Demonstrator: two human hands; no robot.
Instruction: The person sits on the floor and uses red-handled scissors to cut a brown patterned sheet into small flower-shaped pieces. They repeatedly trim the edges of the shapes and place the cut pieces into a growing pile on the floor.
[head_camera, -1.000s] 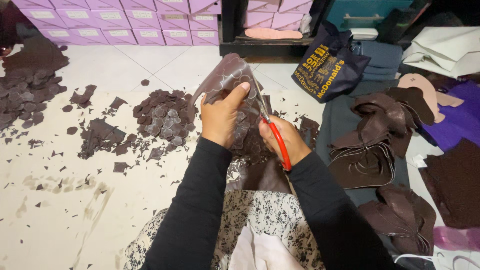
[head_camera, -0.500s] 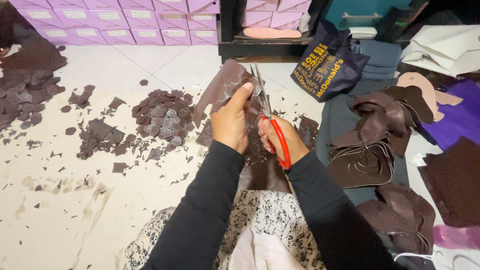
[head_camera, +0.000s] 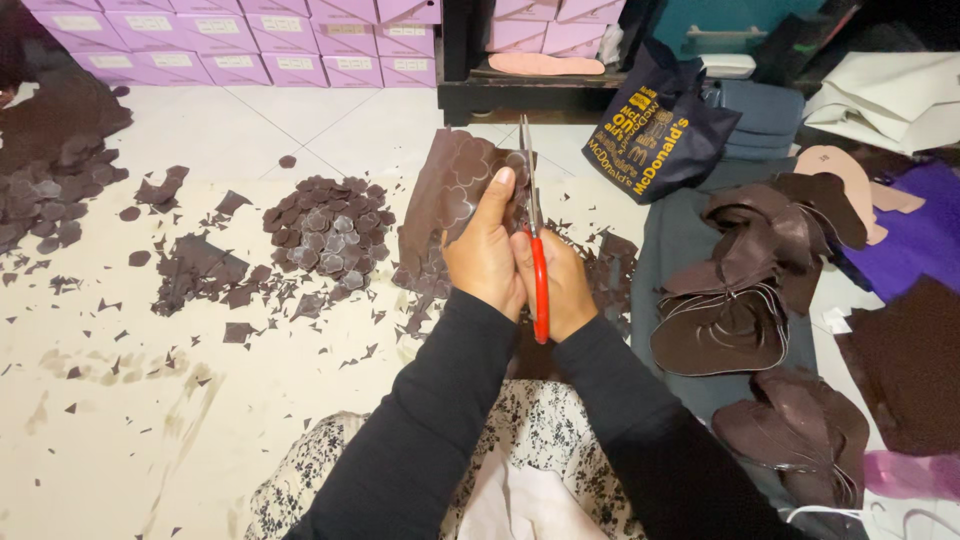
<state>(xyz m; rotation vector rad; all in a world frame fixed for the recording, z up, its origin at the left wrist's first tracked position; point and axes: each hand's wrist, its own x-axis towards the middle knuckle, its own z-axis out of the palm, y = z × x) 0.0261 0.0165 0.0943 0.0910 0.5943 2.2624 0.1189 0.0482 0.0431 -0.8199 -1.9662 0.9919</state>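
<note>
A: At far left, what lies on the floor (head_camera: 140, 420)?
B: Loose dark brown scraps (head_camera: 200, 275), then a heap of cut flower-shaped pieces (head_camera: 325, 235), near the centre.
A: Left hand?
B: Left hand (head_camera: 485, 250) closed on a brown leather sheet (head_camera: 450, 195) marked with flower outlines, thumb pressed on its face; sheet held upright, centre of scene.
A: Right hand?
B: Right hand (head_camera: 555, 285) wrapped round red-handled scissors (head_camera: 535, 260), just beside the left hand; blades point away, touching the sheet's right edge.
A: Further right?
B: Dark blue tote bag (head_camera: 655, 125) at far right; nearer, stacked brown cutouts (head_camera: 735, 320) on grey cloth (head_camera: 665, 250).
</note>
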